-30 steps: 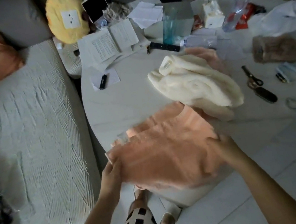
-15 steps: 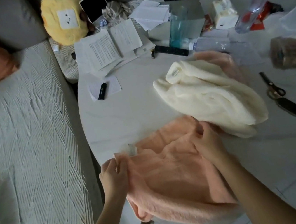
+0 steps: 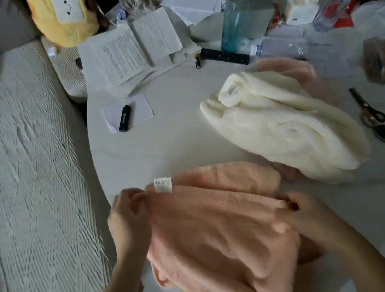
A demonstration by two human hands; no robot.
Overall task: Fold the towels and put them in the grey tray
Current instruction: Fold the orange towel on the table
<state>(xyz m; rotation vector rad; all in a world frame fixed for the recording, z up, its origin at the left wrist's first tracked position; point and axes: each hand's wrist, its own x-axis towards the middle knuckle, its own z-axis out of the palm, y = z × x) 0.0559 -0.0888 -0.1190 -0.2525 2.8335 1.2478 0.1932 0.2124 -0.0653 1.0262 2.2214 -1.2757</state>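
Peach towel (image 3: pixel 224 229): lying rumpled at the near edge of the round table (image 3: pixel 161 145), part of it drooping over that edge, its white label (image 3: pixel 163 184) sticking up at the far left corner.
Left hand (image 3: pixel 127 216): pinching that corner just beside the label, fingers curling round the cloth.
Right hand (image 3: pixel 305 213): gripping the towel's right edge.
Cream towel (image 3: pixel 284 128): sitting bunched further in on the table, beyond the right hand.

Two towels on the white table, neither folded flat

The peach towel (image 3: pixel 215 230) lies rumpled at the near edge, part hanging over it, a white label at its far-left corner. The cream towel (image 3: pixel 284 128) sits bunched just beyond, to the right.
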